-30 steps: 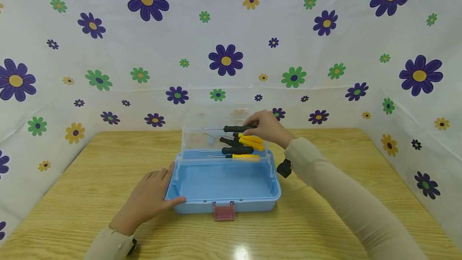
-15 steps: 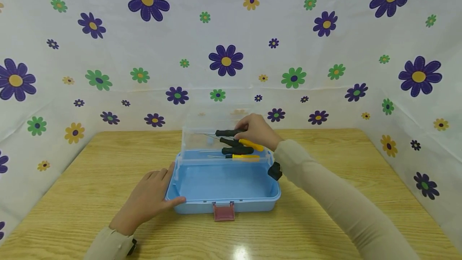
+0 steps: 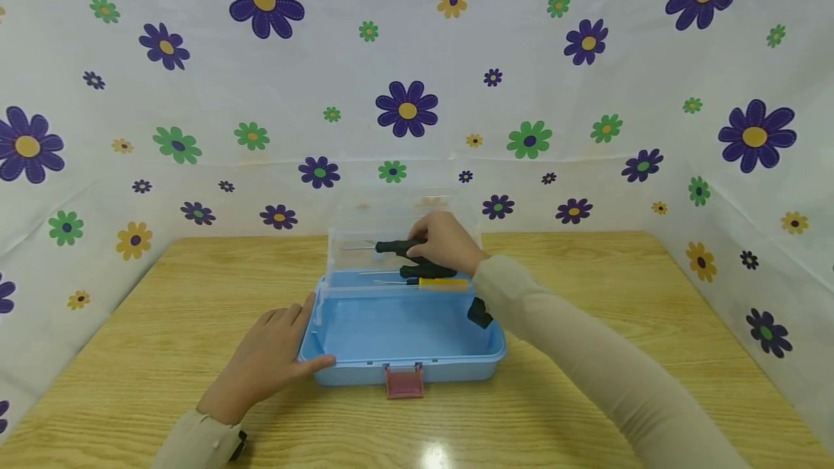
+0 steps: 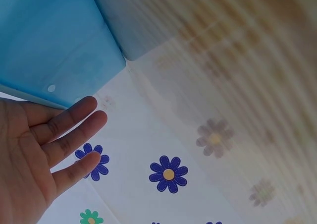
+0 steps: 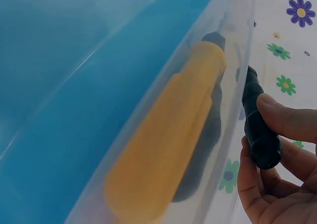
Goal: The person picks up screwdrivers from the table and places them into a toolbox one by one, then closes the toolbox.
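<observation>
My right hand (image 3: 446,241) pinches a screwdriver by its black handle (image 5: 257,125), the shaft pointing left, over a clear plastic tray (image 3: 348,263) at the back of a light blue toolbox (image 3: 404,328). In the tray lie a second black-handled screwdriver (image 3: 426,271) and, nearest the front, a yellow-handled screwdriver (image 3: 444,284). My right hand hides other handles beneath it. My left hand (image 3: 270,353) rests on the box's left front corner, thumb on the front rim and fingers extended along the side; its fingers appear straight in the left wrist view.
A transparent lid (image 3: 384,205) stands raised behind the tray. On the box front hangs a pink latch (image 3: 405,383). The box sits on a wooden table (image 3: 215,288), with a flower-printed white cloth (image 3: 560,100) behind and at both sides.
My right hand has moved left and slightly nearer with the black-handled screwdriver, lowering over the tray and covering the yellow handles that showed there. The left hand has not moved.
</observation>
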`<state>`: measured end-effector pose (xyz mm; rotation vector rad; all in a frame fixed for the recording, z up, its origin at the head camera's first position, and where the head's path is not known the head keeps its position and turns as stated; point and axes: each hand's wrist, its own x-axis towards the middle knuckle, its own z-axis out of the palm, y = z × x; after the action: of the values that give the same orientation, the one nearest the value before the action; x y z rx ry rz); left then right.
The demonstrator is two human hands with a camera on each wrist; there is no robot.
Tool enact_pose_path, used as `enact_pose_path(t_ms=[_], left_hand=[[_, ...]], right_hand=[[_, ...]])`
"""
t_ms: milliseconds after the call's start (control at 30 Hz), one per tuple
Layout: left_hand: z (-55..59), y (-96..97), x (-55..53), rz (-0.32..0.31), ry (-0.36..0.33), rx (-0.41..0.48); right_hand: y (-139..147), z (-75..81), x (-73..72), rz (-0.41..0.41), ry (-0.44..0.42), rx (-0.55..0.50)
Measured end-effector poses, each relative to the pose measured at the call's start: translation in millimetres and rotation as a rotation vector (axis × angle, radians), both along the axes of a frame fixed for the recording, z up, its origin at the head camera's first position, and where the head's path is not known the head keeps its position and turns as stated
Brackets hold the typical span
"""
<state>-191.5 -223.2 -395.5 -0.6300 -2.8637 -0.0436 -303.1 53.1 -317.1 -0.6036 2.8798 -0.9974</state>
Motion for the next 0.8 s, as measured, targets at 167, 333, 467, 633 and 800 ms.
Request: enact_pose_path(t_ms=[167,333,467,633,800], left_hand=[[-0.8,-0.5,-0.4,-0.005,0.007,-0.003],[-1.2,-0.8,-0.6,-0.006,0.015,-0.006],[-0.9,-0.7,-0.3,-0.005,0.014,-0.003],[-1.8,-0.6,-0.6,0.001,0.004,-0.003],[-2.1,-0.8,-0.9,-0.002,0.007,-0.003]], right_hand=[[-6,-2.6,1.9,-0.023,0.013,0.054],[-10,-7.4,2.2,-0.029,0.031,0.082],[-12,-10.1,2.8,-0.036,0.052,0.108],[-13,-11.7,4.8,-0.035,0.088,0.148],[-11,-11.2,6.7,-0.024,0.111,0.144]])
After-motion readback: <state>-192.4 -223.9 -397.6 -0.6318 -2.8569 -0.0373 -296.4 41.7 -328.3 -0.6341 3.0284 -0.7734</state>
